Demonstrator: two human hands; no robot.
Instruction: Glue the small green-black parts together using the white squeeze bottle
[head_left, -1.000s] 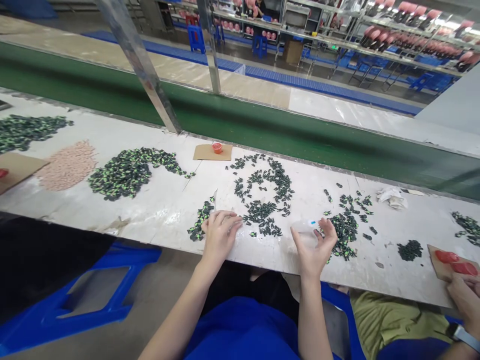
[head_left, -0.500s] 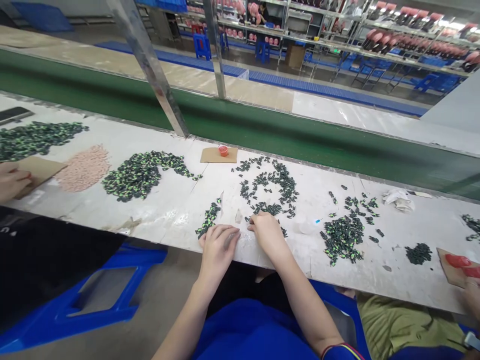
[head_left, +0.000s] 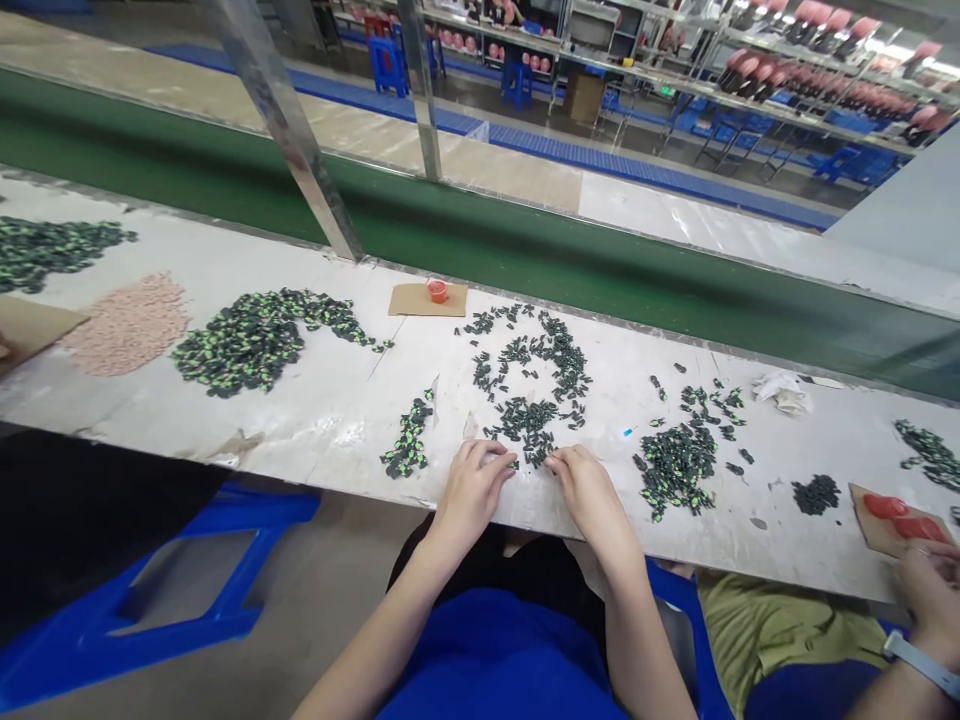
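Note:
My left hand (head_left: 472, 482) is at the table's near edge, thumb and fingertips pinched on a small dark piece with a bright green spot (head_left: 514, 464). My right hand (head_left: 592, 492) is a little to the right, its fingertips closed at the near edge of the loose dark pieces (head_left: 527, 418); whatever they pinch is too small to make out. Those pieces spread away from me in a rough ring. Left of my left hand lies a small pile of black-and-green pieces (head_left: 406, 440).
On the white table (head_left: 337, 420) are a larger black-and-green pile (head_left: 240, 340), a pale pink pile (head_left: 131, 325) and a red cup (head_left: 437, 291) on cardboard. More dark pieces (head_left: 677, 462) lie to the right, near a co-worker's hand (head_left: 930, 590). A metal post (head_left: 300, 150) rises behind.
My left hand has moved right, away from the small black-and-green pile, and now shows a piece at its fingertips. My right hand has shifted right and nearer to me, uncovering dark pieces.

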